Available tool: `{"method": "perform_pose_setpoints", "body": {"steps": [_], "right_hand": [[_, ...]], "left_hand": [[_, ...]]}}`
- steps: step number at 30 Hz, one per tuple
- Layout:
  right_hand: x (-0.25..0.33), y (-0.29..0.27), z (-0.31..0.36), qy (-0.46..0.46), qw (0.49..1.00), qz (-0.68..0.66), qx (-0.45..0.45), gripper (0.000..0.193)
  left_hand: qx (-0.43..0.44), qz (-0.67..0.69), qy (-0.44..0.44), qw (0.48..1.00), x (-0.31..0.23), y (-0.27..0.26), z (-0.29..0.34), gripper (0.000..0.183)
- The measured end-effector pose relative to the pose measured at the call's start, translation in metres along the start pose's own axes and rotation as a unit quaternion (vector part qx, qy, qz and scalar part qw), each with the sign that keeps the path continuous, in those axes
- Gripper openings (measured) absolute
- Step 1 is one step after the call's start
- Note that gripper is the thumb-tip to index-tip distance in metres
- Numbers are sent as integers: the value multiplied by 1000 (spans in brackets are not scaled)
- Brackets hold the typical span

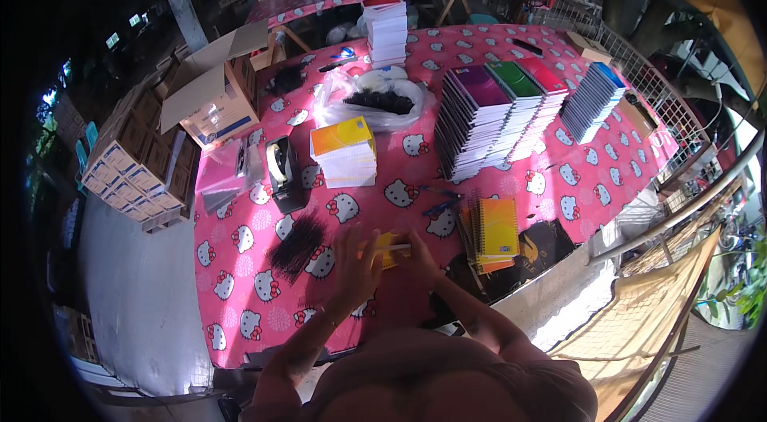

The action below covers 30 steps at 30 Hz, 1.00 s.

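The pink patterned table (pixel 240 218) bears one yellow-topped paper stack (pixel 348 165). Right of that stack stand three tall notebook piles (pixel 481 88), purple, green and red on top, their individual notebooks too fine to count. Nearer the person, left of the stack, lies one dark strand heap (pixel 296 248). Below the stack, one small yellow notebook (pixel 388 259) sits between two shaded hands: the right hand (pixel 421 260) pinches its right end; the left hand (pixel 356 268) partly covers it, its grip unclear.
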State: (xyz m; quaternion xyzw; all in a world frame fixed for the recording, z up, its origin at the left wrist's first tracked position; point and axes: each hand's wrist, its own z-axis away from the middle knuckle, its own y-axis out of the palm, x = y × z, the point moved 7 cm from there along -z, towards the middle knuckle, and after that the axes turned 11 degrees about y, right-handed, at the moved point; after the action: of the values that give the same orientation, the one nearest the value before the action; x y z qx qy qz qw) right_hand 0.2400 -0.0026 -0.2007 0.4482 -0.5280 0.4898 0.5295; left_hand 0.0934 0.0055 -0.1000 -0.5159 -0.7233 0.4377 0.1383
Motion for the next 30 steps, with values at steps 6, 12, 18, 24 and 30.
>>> {"method": "perform_pose_setpoints", "body": {"steps": [6,12,18,24,30], "right_hand": [[5,17,2,54,997,5,58,28],[-1,-23,7,97,994,-51,-7,24],[19,-24,10,58,997,-28,-31,24],[19,-13,14,83,994,-72,4,24],[53,-9,20,108,994,6,12,28]], "left_hand": [[-55,91,-166,980,21,6,41,48],[240,-90,-350,901,37,-37,114,35],[190,-36,-318,928,11,-12,145,31],[-125,166,-368,906,24,-39,135,33],[-92,356,-366,855,20,-77,78,41]]}}
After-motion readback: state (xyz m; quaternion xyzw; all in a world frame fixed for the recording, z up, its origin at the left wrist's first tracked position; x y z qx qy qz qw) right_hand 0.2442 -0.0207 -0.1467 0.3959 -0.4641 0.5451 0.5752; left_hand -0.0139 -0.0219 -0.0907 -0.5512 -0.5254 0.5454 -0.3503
